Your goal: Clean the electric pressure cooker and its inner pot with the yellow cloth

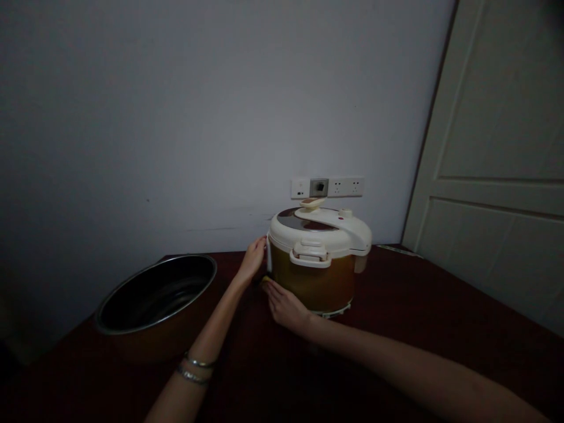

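An electric pressure cooker (pixel 315 276) with a white lid and a gold body stands upright on the dark red table. My left hand (pixel 252 258) is at its left side, fingers closed against the edge of the white front panel (pixel 269 254); the fingertips are partly hidden. Just below, my right hand (pixel 285 306) pinches a small yellow piece (pixel 265 279), which looks like a cloth or sponge, near the lower left of the cooker's body. The dim light hides its exact kind and whether it touches the cooker.
A large dark, round pot (pixel 154 294) with a metal rim is on the left of the table (pixel 418 329). Behind the cooker, a row of wall sockets (pixel 328 187) is set in the pale wall. A panelled door (pixel 497 158) stands at the right.
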Available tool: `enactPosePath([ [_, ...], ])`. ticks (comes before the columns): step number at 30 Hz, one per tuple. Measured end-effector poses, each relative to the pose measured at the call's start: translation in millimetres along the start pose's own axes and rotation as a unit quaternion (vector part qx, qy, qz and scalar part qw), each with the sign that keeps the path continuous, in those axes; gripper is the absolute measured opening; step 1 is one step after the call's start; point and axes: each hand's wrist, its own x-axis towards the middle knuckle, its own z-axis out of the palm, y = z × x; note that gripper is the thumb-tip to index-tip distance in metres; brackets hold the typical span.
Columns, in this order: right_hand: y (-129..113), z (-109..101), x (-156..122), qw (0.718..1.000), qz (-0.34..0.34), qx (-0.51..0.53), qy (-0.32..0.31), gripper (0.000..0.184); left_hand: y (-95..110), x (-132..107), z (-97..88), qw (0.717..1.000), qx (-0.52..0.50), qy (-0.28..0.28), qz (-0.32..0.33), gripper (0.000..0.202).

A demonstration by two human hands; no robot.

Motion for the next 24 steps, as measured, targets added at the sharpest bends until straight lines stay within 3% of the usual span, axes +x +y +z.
enactPosePath([
  [6, 1.1, -30.8, -72.7, 0.987, 0.016, 0.131, 0.097, 0.037, -0.2, -1.4, -1.5, 1.000, 0.011, -0.009, -0.010, 0.041],
  [10, 14.5, -67.9, -135.8, 0.967, 0.067, 0.242, 0.050, 0.042, 1.9, -2.1, -1.6, 1.000, 0.001, -0.005, -0.029, 0.043],
  [12, 18.5, -86.7, -169.6, 0.949, 0.107, 0.295, 0.016, 0.057, 4.0, -3.2, -1.0, 1.000, -0.003, -0.003, -0.027, 0.042],
  [15, 15.3, -110.8, -209.3, 0.924, 0.163, 0.346, 0.028, 0.073, 7.2, -5.8, 0.0, 0.999, -0.011, -0.003, -0.030, 0.041],
  [18, 8.0, -131.8, -222.9, 0.889, 0.189, 0.418, -0.002, 0.074, 9.1, -7.4, 0.2, 0.999, -0.012, 0.003, -0.041, 0.039],
  [21, 7.4, -151.0, -216.8, 0.840, 0.210, 0.496, -0.059, 0.071, 9.9, -7.1, -0.8, 0.999, -0.015, 0.005, -0.050, 0.039],
  [24, 13.0, -163.4, -209.9, 0.815, 0.209, 0.535, -0.073, 0.068, 10.2, -6.5, -1.8, 0.999, -0.012, 0.003, -0.053, 0.041],
])
